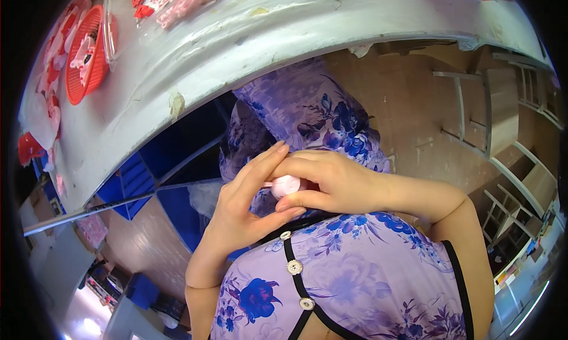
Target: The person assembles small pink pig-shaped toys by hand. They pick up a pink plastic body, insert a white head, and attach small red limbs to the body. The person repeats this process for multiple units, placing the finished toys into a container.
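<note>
A small pale pink rounded piece [286, 187] sits between my two hands, above my lap. Its exact kind I cannot make out. My right hand [322, 173] curls around it, with the thumb and the bent index finger on either side. From the left my left hand [242, 201] cups the same piece, its fingers meeting the right fingers at the top and its thumb reaching below the right thumb. A thin pink bit [268, 185] shows beside the piece towards the left palm. The fingers hide the rest of it.
A white-covered table [225, 59] curves across the front. On it stand a red-orange basket [74, 83] with pink pieces and a clear tray [110, 41] near red and pink parts. Blue crates [177, 213] lie under the table. Metal-framed stools [503, 109] stand at right.
</note>
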Motion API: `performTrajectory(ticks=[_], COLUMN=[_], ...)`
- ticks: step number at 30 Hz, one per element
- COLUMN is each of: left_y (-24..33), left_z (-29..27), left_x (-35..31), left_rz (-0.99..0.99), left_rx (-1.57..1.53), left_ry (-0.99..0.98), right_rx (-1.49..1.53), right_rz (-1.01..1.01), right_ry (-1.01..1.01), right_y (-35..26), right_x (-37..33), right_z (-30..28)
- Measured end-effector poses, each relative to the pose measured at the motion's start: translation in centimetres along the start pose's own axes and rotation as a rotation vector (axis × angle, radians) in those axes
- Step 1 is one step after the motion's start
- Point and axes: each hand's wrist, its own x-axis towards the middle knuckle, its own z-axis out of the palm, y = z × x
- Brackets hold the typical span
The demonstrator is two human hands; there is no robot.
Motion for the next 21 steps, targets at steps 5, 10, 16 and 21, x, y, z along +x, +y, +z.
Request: performTrajectory(ticks=[5, 10, 16, 21], left_y=[-0.1, -1.9, -3.3, -2.1], left_z=[0.1, 0.0, 2.9, 1.3], left_x=[-1.6, -2.7, -3.8, -2.0], left_rz=[-0.085, -0.079, -0.163, 0.09], left_rx=[-0.065, -0.32, -0.658, 0.158], left_ry=[0.043, 0.107, 0.265, 0.065], right_rx=[0.192, 0.051, -0.079, -0.058], right_rz=[0.073, 0.046, 0.098, 0.141], right_ry=[0.116, 0.011, 0.012, 0.037], right_y=[0.5, 1.0, 1.2, 1.3], right_x=[0.3, -0.1, -2.9, -3.9], right_z=[1.2, 0.4, -0.8, -0.6])
